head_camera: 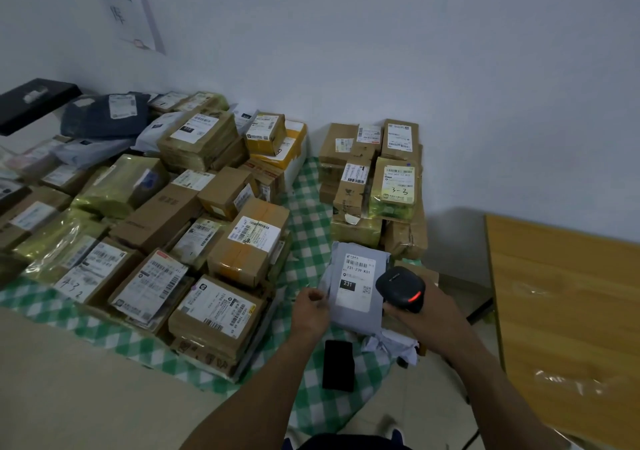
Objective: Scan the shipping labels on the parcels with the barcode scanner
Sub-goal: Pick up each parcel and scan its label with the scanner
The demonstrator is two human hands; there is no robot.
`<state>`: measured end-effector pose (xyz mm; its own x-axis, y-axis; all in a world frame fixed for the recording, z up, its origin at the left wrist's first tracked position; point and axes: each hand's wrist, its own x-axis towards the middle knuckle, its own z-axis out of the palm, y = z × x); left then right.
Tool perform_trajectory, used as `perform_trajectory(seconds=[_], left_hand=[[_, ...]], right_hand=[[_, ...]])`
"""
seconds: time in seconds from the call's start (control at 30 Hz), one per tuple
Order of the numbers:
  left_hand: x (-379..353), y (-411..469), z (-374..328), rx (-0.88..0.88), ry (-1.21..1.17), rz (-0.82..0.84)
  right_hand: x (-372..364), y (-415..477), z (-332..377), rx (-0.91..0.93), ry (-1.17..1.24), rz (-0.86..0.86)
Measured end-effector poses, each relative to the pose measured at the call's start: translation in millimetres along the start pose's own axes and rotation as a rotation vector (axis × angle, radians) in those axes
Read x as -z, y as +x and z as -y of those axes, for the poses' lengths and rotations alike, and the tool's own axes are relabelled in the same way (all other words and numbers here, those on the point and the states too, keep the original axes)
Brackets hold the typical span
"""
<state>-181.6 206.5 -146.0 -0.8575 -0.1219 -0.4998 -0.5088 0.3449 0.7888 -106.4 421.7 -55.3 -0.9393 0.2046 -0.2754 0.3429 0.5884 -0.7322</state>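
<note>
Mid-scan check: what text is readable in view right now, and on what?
"231-239-K01": label on the grey mailer held by the left hand.
"231": black box, same label.
"3-3": handwritten, on the green-wrapped parcel.
"码出库": wall poster, cut off.
Everything else, the barcode scanner in the right hand included: too blurred.

A green-and-white checked cloth [311, 207] covers the pale floor [69, 380]. Just below the grip on the grey mailer [356, 319] lie 1 flat black device [338, 364] and a crumpled grey bag [391, 345]. Left of the grip spreads a mass of parcels [166, 214]; beyond it, 1 stack of brown boxes [374, 190].
</note>
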Motion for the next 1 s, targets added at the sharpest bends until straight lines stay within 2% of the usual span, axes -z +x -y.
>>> perform_trajectory(seconds=[0.23,0.33,0.57,0.77,0.87,1.0], left_hand=[[0,-2,8,0.010,-0.049,0.108],[6,-10,7,0.030,-0.163,0.131],[33,-62,1,-0.137,-0.444,0.213],[37,-76,-5,-0.265,-0.360,0.293],[41,-74,-9,-0.340,-0.274,0.317],[41,-74,-20,-0.423,-0.220,0.253]], right_hand=[[-6,-2,-4,0.002,-0.006,-0.002],[-7,-2,-7,0.007,0.017,-0.006],[-19,-5,-7,0.011,0.248,-0.121],[-19,-12,17,0.030,0.384,-0.168],[-15,-14,16,0.041,0.379,-0.154],[-13,-15,18,0.049,0.329,-0.119]])
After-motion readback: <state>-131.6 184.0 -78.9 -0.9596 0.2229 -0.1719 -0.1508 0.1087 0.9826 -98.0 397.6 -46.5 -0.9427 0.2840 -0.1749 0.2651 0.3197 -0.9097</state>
